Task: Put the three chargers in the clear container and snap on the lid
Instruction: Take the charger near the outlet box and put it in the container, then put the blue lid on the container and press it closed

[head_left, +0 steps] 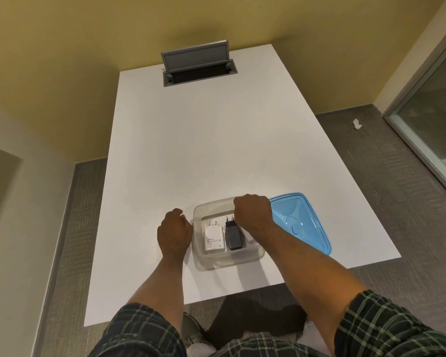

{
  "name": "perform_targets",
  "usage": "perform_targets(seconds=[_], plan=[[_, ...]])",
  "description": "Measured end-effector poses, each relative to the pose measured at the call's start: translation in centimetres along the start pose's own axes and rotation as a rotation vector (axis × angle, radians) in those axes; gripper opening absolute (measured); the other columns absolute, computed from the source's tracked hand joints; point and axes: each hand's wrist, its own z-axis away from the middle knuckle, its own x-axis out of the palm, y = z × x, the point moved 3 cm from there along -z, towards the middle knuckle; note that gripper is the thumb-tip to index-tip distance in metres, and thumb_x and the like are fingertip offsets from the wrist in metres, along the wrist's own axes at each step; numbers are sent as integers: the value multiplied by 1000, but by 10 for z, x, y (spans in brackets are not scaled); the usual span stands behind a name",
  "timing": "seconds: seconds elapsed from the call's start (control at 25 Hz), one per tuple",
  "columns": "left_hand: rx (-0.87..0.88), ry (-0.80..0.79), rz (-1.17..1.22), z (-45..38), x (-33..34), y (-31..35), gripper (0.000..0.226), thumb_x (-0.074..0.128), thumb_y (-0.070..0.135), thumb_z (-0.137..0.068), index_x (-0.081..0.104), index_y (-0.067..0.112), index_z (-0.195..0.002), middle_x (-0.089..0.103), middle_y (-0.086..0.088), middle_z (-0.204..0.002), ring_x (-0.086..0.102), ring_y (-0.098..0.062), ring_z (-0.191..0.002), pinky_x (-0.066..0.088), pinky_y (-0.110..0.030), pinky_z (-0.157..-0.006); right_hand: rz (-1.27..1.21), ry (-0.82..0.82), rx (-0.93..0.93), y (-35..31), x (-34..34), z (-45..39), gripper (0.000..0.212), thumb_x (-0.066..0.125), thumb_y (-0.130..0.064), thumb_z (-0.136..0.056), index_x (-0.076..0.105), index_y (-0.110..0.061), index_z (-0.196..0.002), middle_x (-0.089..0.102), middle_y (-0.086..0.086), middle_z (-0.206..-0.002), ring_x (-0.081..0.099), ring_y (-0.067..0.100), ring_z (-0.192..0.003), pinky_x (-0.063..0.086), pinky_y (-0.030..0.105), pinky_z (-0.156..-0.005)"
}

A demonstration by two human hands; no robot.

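A clear container stands near the table's front edge. Inside it a white charger and a black charger lie side by side, prongs pointing away from me. My right hand hovers over the container's far right part with its fingers curled downward, and whatever is under it is hidden. A third charger is not visible. My left hand rests on the table as a loose fist against the container's left wall. The blue lid lies flat on the table, right of the container.
The white table has an open grey cable hatch at its far end. Grey carpet surrounds the table. A scrap of white paper lies on the floor at the right, near a glass partition.
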Motion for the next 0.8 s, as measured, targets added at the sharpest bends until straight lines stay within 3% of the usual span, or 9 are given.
perform_targets(seconds=[0.12, 0.32, 0.44, 0.6, 0.72, 0.8], plan=[[154, 122, 13, -13, -7, 52, 19, 50, 16, -95, 67, 12, -102, 67, -10, -97, 65, -35, -88, 52, -45, -80, -54, 175, 129, 28, -19, -1, 14, 57, -21, -86, 61, -17, -73, 65, 2, -65, 57, 28, -54, 24, 25, -52], [553, 51, -148, -1, 14, 150, 16, 55, 13, -91, 70, 11, -97, 67, -9, -89, 63, -33, -78, 49, -43, -72, -173, 122, 436, 109, -20, 13, 13, 50, -21, -88, 62, -15, -89, 69, 4, -82, 67, 30, -75, 41, 30, -61], [799, -107, -267, 21, 36, 199, 17, 54, 14, -87, 68, 11, -96, 66, -9, -94, 61, -33, -85, 45, -42, -74, -183, -27, 582, 156, -4, 34, 11, 55, -15, -81, 57, -15, -92, 67, 4, -90, 66, 29, -83, 38, 28, -62], [1041, -411, -481, 60, 74, 242, 20, 56, 16, -81, 65, 10, -97, 66, -11, -101, 61, -35, -98, 43, -39, -80, -207, -217, 759, 193, 24, 64, 10, 60, -16, -80, 59, -18, -89, 64, 3, -84, 60, 25, -74, 40, 26, -60], [1035, -613, -608, 86, 108, 252, 27, 58, 23, -87, 68, 10, -108, 68, -13, -112, 65, -36, -104, 47, -39, -83, -214, -268, 782, 203, 42, 77, 14, 61, -18, -81, 67, -19, -93, 64, 2, -82, 61, 25, -73, 41, 26, -60], [940, -697, -626, 94, 125, 249, 35, 56, 31, -92, 64, 10, -119, 65, -14, -124, 66, -37, -110, 50, -41, -87, -229, -260, 776, 206, 50, 80, 18, 61, -18, -82, 67, -19, -99, 70, 3, -92, 67, 25, -83, 41, 27, -62]])
